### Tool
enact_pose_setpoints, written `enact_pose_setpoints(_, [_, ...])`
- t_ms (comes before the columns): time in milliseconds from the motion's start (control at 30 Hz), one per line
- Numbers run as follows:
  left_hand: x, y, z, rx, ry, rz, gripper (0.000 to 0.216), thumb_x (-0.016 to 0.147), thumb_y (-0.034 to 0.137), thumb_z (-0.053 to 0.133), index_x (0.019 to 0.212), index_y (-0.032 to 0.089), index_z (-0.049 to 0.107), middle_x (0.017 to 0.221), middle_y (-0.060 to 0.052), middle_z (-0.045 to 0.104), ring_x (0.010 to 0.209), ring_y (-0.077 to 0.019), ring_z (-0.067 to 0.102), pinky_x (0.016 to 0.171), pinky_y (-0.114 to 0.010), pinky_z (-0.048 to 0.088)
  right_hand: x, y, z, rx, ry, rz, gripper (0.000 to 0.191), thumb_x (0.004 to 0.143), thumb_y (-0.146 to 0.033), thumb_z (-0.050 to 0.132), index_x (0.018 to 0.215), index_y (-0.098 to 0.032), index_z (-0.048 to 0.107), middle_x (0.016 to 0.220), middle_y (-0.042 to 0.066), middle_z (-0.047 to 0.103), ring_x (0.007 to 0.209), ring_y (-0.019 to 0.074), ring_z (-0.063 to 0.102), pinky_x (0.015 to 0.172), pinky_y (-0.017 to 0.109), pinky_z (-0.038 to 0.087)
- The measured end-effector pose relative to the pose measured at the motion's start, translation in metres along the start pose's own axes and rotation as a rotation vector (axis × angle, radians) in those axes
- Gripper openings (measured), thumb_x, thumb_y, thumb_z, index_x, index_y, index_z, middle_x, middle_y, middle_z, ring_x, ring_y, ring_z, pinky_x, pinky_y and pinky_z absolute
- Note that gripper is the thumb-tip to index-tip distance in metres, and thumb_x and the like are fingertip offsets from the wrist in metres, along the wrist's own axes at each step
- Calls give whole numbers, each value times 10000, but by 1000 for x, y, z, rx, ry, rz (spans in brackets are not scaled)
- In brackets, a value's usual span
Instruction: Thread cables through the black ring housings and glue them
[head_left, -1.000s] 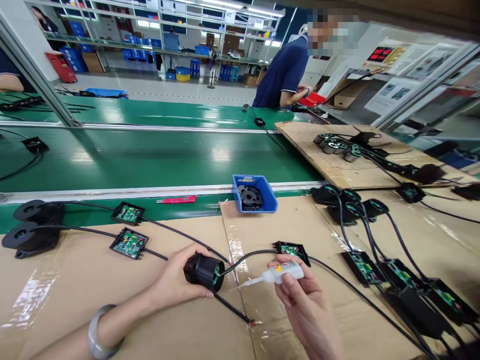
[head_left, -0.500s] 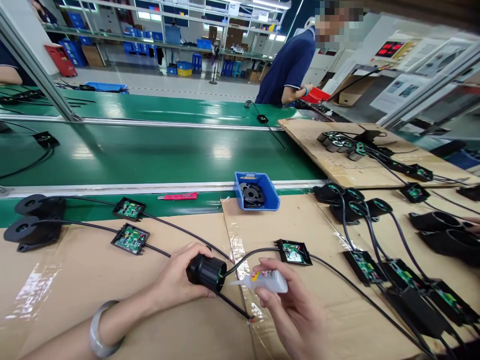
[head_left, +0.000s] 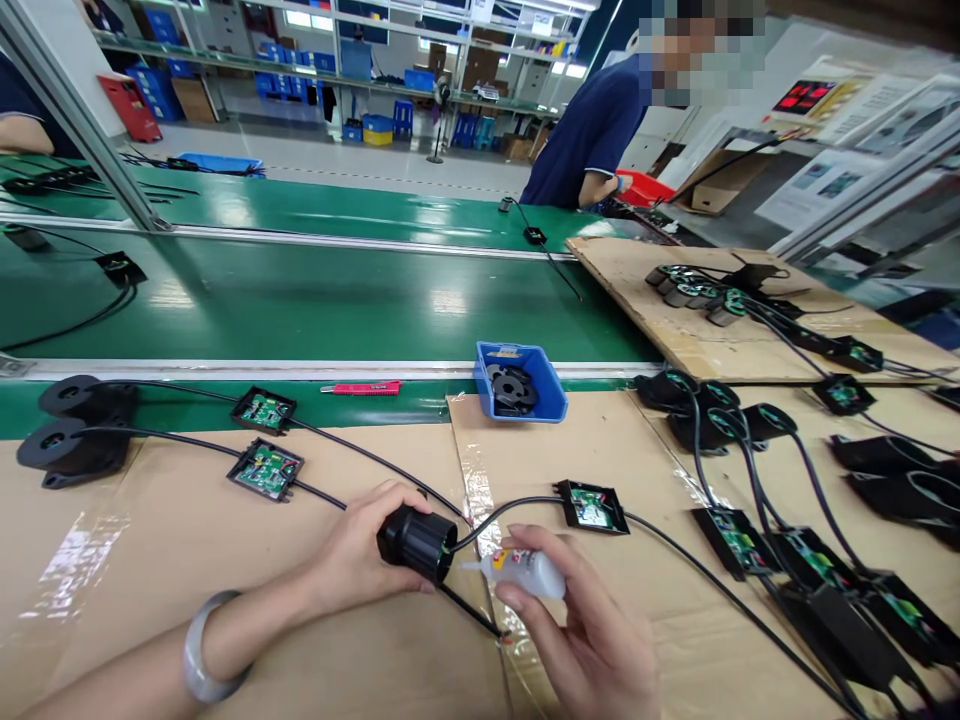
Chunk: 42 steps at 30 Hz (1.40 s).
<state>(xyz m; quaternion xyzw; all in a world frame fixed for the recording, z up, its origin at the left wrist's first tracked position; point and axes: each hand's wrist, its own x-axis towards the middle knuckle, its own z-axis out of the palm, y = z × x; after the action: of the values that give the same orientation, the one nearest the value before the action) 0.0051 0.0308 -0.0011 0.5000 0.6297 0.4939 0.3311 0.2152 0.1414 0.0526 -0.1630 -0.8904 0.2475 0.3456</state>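
- Now the left hand (head_left: 360, 550) grasps the black round housing (head_left: 417, 541) on the cardboard (head_left: 600, 440).
- Right hand (head_left: 592, 640) grips the glue bottle (head_left: 521, 572), nozzle touching the housing's opening.

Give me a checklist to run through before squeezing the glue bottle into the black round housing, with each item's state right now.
1. Left hand grips the black round housing steady on the cardboard: ok.
2. Right hand holds the glue bottle: ok.
3. Nozzle tip at the housing's open end: ok, though cannot tell if it touches.
4. Cable clear of the nozzle: ok, it arcs above.
5. Attached circuit board away from the glue: ok.
6. Glue left in the bottle: cannot tell.
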Motion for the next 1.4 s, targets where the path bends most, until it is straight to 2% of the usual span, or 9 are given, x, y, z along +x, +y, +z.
enact_pose_setpoints(267, [-1, -2, 1, 9, 3, 10, 604, 526, 145, 949, 1031, 243, 632, 1021, 20, 668, 913, -194, 628, 790, -274, 456, 1, -5, -1, 48, -27, 8, 257, 1001, -224, 570, 1251, -185, 524, 962, 51, 680, 813, 122, 690, 721, 161, 558])
enact_pose_setpoints(500, [0, 0, 0, 17, -2, 15, 578, 534, 179, 944, 1019, 236, 634, 1002, 9, 669, 901, -202, 620, 790, -284, 465, 4, -4, 0, -6, -21, 16, 248, 984, -198, 584, 1225, -203, 530, 967, 54, 691, 811, 140, 698, 709, 179, 563])
enact_pose_setpoints(800, [1, 2, 1, 14, -2, -14, 599, 513, 125, 945, 1014, 232, 635, 997, 14, 661, 906, -202, 612, 779, -278, 446, 3, -7, -1, 71, -38, 49, 249, 992, -224, 579, 1236, -217, 528, 947, 47, 684, 789, 140, 688, 690, 185, 560])
enact_pose_setpoints(1033, [1, 5, 0, 3, -1, -28, 594, 510, 123, 946, 1006, 230, 637, 960, 22, 647, 871, -191, 607, 762, -271, 442, 4, -2, 1, -15, -10, 29, 257, 975, -191, 590, 1226, -205, 535, 953, 58, 696, 752, 141, 696, 659, 186, 564])
enact_pose_setpoints(1267, [-1, 1, 1, 12, -3, -30, 587, 526, 150, 942, 1019, 238, 637, 1001, 12, 652, 911, -204, 608, 773, -276, 444, 2, -5, 0, 97, -27, 75, 231, 984, -232, 590, 1211, -214, 547, 929, 53, 690, 759, 152, 687, 651, 207, 563])
enact_pose_setpoints(1400, [-1, 1, 1, 21, -6, -23, 591, 521, 158, 950, 1014, 238, 635, 1003, 11, 657, 912, -205, 610, 772, -276, 447, 4, -4, 0, 71, -7, 78, 225, 986, -228, 585, 1209, -213, 551, 946, 61, 695, 760, 155, 688, 647, 210, 564])
